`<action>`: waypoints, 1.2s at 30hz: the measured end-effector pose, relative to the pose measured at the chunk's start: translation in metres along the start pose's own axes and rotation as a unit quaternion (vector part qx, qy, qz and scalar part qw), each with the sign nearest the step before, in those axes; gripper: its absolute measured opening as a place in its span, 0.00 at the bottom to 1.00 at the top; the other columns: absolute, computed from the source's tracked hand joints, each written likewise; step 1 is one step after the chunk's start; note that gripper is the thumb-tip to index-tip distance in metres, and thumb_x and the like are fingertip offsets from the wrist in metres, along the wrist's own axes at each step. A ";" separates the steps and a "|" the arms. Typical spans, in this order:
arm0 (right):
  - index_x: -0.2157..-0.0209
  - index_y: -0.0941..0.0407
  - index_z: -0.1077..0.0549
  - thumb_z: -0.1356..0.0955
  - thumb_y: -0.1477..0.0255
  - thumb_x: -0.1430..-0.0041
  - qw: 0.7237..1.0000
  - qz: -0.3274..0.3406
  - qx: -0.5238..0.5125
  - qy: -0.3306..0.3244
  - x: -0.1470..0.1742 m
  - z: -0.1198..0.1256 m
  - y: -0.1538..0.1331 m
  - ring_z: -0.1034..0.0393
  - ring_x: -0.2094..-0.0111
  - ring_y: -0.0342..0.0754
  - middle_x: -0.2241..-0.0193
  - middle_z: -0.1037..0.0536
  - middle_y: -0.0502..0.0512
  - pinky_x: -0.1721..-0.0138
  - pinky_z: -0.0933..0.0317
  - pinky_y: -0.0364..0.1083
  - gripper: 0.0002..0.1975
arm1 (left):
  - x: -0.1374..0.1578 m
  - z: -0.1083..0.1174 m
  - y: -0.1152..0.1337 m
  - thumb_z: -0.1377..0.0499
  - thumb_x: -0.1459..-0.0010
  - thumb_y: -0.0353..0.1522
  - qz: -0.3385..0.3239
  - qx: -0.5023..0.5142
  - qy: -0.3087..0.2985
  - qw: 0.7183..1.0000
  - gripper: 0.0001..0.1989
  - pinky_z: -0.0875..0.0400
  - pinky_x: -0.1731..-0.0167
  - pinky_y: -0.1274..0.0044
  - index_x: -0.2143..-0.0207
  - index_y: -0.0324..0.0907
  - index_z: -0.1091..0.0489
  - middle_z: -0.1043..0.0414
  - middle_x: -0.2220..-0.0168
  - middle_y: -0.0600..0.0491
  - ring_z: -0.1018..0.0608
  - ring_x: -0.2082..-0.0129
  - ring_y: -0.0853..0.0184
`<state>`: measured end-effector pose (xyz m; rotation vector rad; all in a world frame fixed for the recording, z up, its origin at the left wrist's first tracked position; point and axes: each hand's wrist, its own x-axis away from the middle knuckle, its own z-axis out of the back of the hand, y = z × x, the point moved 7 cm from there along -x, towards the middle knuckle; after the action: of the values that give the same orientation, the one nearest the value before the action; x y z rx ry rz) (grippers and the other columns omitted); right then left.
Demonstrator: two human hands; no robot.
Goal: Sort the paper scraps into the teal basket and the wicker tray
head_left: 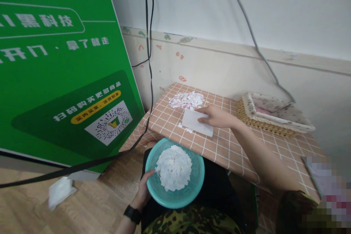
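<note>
My left hand (144,189) grips the left rim of a teal plastic basket (199,170), which rests over my lap beside the table edge. Inside it lies a heap of white paper scraps (173,168). My right hand (212,116) is closed on a white sheet of paper (196,122), thumb on top and fingers partly hidden behind it. The sheet is held low over the table, slightly tilted. Just beyond it, a pile of white and pinkish paper scraps (186,99) sits on the checked tablecloth. A few loose scraps (188,130) lie by the sheet's near left corner.
A cloth-lined wicker basket (263,126) stands at the right on the table (230,150). On the left rises a green cabinet (68,58). A black cable (150,80) hangs down and crosses toward the lower left. A white bag (61,191) lies on the floor.
</note>
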<state>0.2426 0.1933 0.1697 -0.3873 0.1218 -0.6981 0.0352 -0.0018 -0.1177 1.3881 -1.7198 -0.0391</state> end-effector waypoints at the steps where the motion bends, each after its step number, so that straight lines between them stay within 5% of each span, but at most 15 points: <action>1: 0.59 0.59 0.27 0.37 0.74 0.46 1.000 -0.002 0.003 0.007 -0.002 0.000 -0.001 0.33 0.67 0.45 0.64 0.23 0.56 0.65 0.43 0.44 0.13 | 0.000 -0.001 0.000 0.38 0.54 0.32 0.001 0.001 -0.006 1.000 0.12 0.29 0.60 0.66 0.67 0.34 0.24 0.20 0.68 0.45 0.21 0.64 0.53; 8: 0.58 0.59 0.28 0.37 0.74 0.46 1.000 -0.001 -0.001 0.017 -0.011 -0.011 0.002 0.32 0.65 0.46 0.62 0.24 0.57 0.64 0.43 0.44 0.13 | 0.001 0.005 0.002 0.37 0.56 0.32 -0.015 -0.012 0.017 1.000 0.09 0.28 0.62 0.67 0.71 0.35 0.23 0.20 0.74 0.47 0.20 0.70 0.56; 15: 0.60 0.59 0.26 0.36 0.73 0.47 0.998 0.018 0.011 -0.051 0.003 0.001 0.002 0.32 0.69 0.45 0.66 0.23 0.55 0.68 0.42 0.43 0.13 | 0.000 0.006 0.001 0.37 0.56 0.32 -0.008 -0.013 0.019 1.000 0.10 0.28 0.61 0.66 0.70 0.35 0.23 0.20 0.70 0.46 0.20 0.68 0.54; 20: 0.53 0.57 0.29 0.37 0.70 0.43 0.997 -0.045 0.011 0.069 0.039 0.016 0.024 0.29 0.66 0.46 0.62 0.23 0.56 0.66 0.40 0.43 0.17 | 0.002 0.009 0.002 0.38 0.56 0.32 -0.006 0.000 0.024 1.000 0.11 0.27 0.61 0.64 0.68 0.36 0.23 0.20 0.70 0.47 0.20 0.66 0.53; 23: 0.51 0.57 0.30 0.39 0.69 0.42 0.980 -0.110 0.076 0.146 0.064 -0.001 0.031 0.29 0.68 0.47 0.64 0.22 0.57 0.68 0.40 0.44 0.18 | 0.005 0.012 0.005 0.38 0.56 0.31 -0.008 0.003 0.046 0.999 0.10 0.27 0.61 0.65 0.70 0.36 0.23 0.20 0.72 0.48 0.20 0.68 0.54; 26: 0.45 0.55 0.36 0.42 0.71 0.40 0.965 -0.149 0.155 0.148 0.075 -0.034 0.020 0.31 0.76 0.45 0.74 0.22 0.55 0.74 0.44 0.43 0.21 | 0.009 0.008 0.011 0.38 0.57 0.30 -0.022 0.002 0.059 0.998 0.09 0.27 0.61 0.66 0.70 0.36 0.24 0.20 0.72 0.49 0.20 0.68 0.56; 30: 0.42 0.53 0.41 0.41 0.74 0.42 0.958 -0.115 0.235 0.114 0.072 -0.064 -0.011 0.32 0.77 0.46 0.71 0.22 0.55 0.75 0.48 0.43 0.25 | 0.019 -0.006 0.020 0.39 0.55 0.29 -0.032 -0.001 0.056 0.998 0.09 0.28 0.59 0.66 0.68 0.36 0.24 0.20 0.70 0.48 0.20 0.66 0.55; 36: 0.39 0.56 0.47 0.39 0.71 0.43 0.964 -0.090 0.221 0.115 0.064 -0.071 -0.023 0.31 0.74 0.46 0.69 0.22 0.57 0.74 0.48 0.44 0.29 | 0.031 -0.024 0.032 0.40 0.54 0.28 -0.036 -0.015 0.064 0.997 0.10 0.29 0.57 0.68 0.67 0.35 0.25 0.20 0.70 0.48 0.20 0.65 0.57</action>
<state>0.2607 0.1139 0.1142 0.1146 0.1469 -0.9233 0.0266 -0.0032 -0.0677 1.3998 -1.5580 -0.0145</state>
